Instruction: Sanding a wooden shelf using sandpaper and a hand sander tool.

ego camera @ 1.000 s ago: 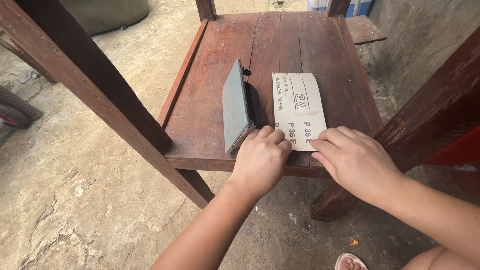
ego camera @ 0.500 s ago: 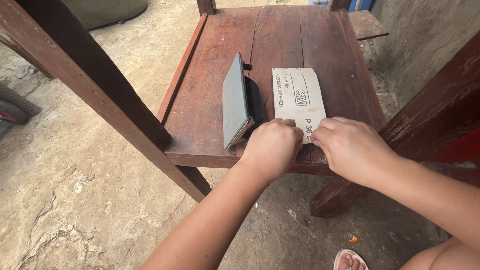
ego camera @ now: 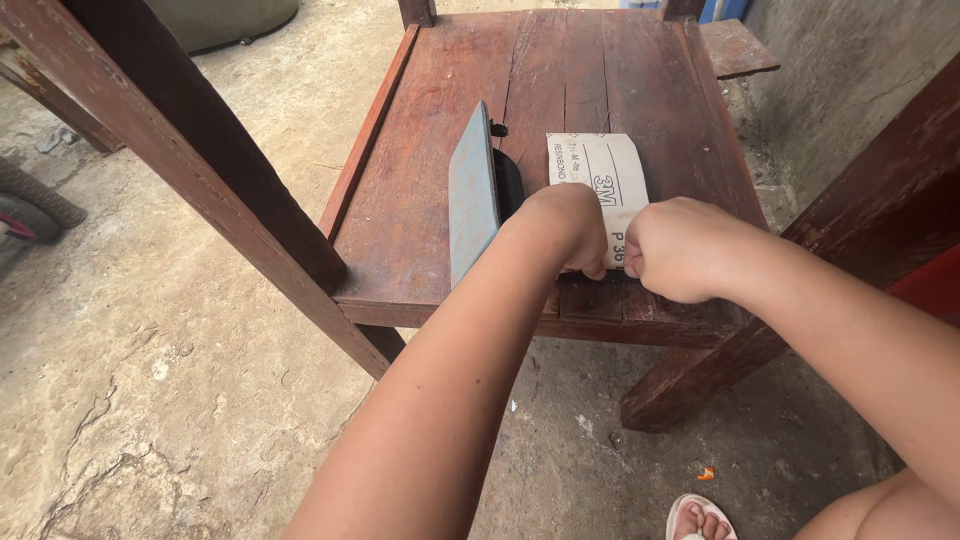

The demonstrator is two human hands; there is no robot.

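On the near part of the dark red wooden table [ego camera: 420, 200] lies a pale strip of sandpaper [ego camera: 600, 175], printed back upward, its far end flat on the planks and its near end covered by both hands. The left hand [ego camera: 560, 230] rests curled on the strip's near left corner, and the right hand [ego camera: 680, 248] sits just beside it in a loose fist on the near right corner; the fingers of both are bent down onto the paper, but whether they pinch it or only press on it cannot be told. Touching the left side of the strip stands a flat grey-blue sanding block [ego camera: 472, 195], tipped up on its long edge with a black part [ego camera: 508, 180] on the side facing the paper. A slanting wooden beam [ego camera: 200, 150] crosses the view on the left, above a cracked concrete floor [ego camera: 150, 380]. At the bottom edge, toes in a pink sandal [ego camera: 700, 520] show.
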